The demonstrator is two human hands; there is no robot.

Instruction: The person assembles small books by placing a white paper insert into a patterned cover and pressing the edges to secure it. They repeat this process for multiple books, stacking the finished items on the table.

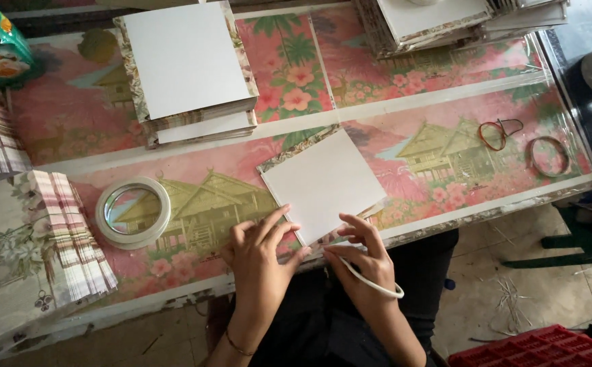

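Resting on the glossy floral counter (194,265), a square white card (322,183) lies flat. Left hand (260,255) presses its corner, fingers spread, gripping nothing. Right hand (364,255) pinches a thin white strip (377,284).

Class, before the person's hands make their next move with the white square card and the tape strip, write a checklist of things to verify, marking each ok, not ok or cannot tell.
1. White square card lies flat on the table: ok.
2. Left hand touches the card's near corner: ok.
3. Right hand holds the white strip: ok.
4. Strip already stuck to the card: cannot tell.
5. Tape roll lies beside the left hand: ok.
6. Card stack lies apart from the working card: ok.
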